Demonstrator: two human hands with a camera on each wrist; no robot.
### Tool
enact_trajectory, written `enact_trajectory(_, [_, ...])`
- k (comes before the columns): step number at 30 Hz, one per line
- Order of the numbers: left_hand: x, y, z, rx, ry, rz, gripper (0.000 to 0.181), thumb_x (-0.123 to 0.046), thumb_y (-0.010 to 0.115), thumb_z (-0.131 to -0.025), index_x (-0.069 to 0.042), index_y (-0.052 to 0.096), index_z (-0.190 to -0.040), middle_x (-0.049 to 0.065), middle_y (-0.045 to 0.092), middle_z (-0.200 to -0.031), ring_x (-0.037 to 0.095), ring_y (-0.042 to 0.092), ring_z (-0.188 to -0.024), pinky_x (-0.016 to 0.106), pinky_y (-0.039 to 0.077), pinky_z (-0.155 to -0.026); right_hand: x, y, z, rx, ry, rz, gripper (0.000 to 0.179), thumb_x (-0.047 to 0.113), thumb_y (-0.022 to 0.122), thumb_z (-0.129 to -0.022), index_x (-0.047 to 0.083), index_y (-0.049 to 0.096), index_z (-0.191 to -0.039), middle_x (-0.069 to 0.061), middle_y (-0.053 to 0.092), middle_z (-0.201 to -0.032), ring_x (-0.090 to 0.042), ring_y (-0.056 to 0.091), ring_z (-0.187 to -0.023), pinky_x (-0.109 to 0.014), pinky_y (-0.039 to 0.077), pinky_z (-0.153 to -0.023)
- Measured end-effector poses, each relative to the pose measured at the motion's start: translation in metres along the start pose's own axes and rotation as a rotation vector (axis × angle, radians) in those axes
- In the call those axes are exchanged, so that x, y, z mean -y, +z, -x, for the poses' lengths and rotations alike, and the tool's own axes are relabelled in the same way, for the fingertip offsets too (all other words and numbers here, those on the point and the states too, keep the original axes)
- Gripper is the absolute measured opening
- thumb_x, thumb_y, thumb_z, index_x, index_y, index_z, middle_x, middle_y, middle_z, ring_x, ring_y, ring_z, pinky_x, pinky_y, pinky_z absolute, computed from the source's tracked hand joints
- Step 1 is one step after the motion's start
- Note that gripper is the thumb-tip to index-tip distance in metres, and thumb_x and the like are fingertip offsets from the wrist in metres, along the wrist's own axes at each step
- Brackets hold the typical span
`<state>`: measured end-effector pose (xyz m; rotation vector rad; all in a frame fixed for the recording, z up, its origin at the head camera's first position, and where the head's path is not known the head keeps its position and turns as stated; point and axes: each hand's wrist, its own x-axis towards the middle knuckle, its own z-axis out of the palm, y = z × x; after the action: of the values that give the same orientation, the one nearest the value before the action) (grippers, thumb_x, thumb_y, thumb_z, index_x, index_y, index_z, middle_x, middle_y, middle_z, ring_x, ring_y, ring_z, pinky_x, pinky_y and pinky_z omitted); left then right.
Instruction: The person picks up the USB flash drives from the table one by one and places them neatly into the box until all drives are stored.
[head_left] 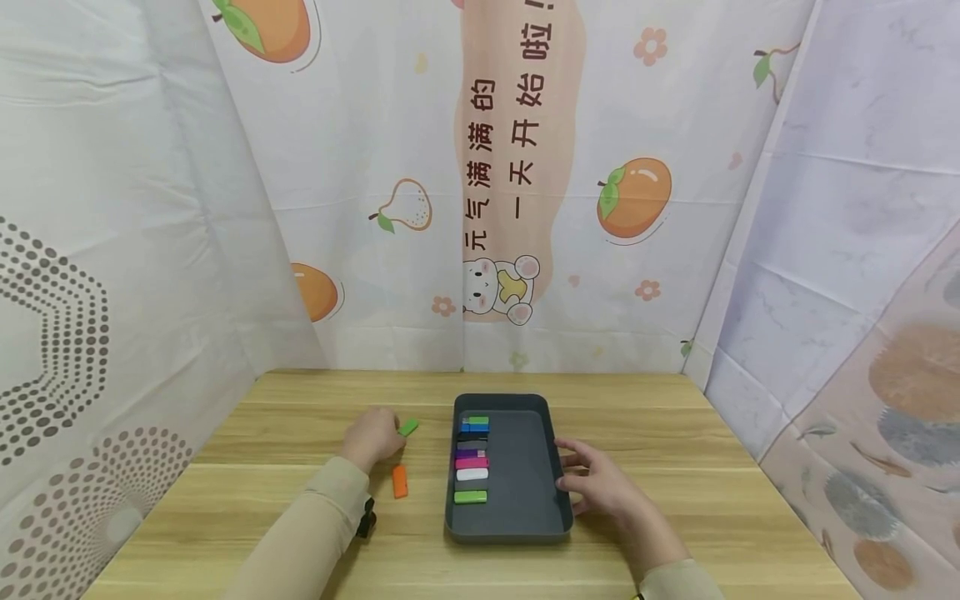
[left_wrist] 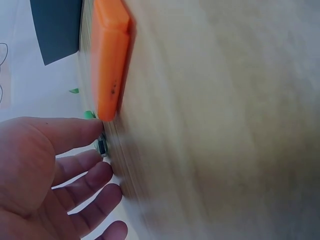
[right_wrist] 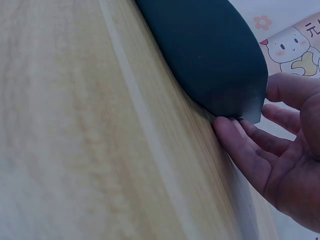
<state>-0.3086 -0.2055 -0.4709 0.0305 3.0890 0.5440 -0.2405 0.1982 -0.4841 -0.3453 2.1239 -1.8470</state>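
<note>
My left hand is low over the table beside a green USB flash drive. Its metal plug shows between thumb and forefinger in the left wrist view; the fingers are loosely spread, and firm contact is hard to make out. Nearer me lies an orange USB flash drive. My right hand rests its fingertips against the outer right wall of a dark grey tray. Inside, along the left wall, several flash drives form a column, among them a pink one, a white one and a green one.
The wooden table carries the tray at its middle. Behind it hangs a white printed curtain, with further cloth on both sides. A small black object sits at the left wrist.
</note>
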Motion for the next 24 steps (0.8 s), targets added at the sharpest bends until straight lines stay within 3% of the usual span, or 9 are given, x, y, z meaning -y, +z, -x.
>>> enact_trajectory(10, [-0.0041, -0.0018, 0.002, 0.011, -0.002, -0.004, 0.002, -0.009, 0.071, -0.086, -0.007, 0.071, -0.086, 0.004, 0.062, -0.08, 0.024, 0.055, -0.071, 0.039, 0.047, -0.06, -0.0008, -0.0005, -0.001, 0.007, -0.009, 0.001, 0.074, -0.002, 0.065, -0.091, -0.002, 0.031, -0.156, -0.035, 0.044, -0.139, -0.038, 0.059, -0.112, -0.054, 0.06, -0.069])
enact_trajectory(18, [-0.005, -0.0015, 0.0036, 0.021, -0.017, 0.008, 0.019, -0.009, 0.07, -0.085, -0.011, 0.061, -0.068, 0.004, 0.056, -0.067, 0.022, 0.052, -0.062, 0.034, 0.042, -0.052, 0.0003, -0.0001, 0.0, 0.004, -0.004, 0.005, 0.073, -0.002, 0.065, -0.091, -0.002, 0.031, -0.156, -0.035, 0.044, -0.139, -0.04, 0.059, -0.113, -0.054, 0.06, -0.069])
enact_trajectory(24, [-0.0064, -0.0018, 0.0054, 0.025, -0.029, 0.042, 0.025, -0.011, 0.07, -0.086, -0.011, 0.056, -0.065, 0.002, 0.049, -0.061, 0.019, 0.048, -0.056, 0.031, 0.038, -0.049, 0.0, -0.0001, 0.0002, 0.003, -0.005, 0.006, 0.073, -0.003, 0.065, -0.091, -0.002, 0.031, -0.156, -0.035, 0.044, -0.138, -0.039, 0.059, -0.112, -0.054, 0.06, -0.069])
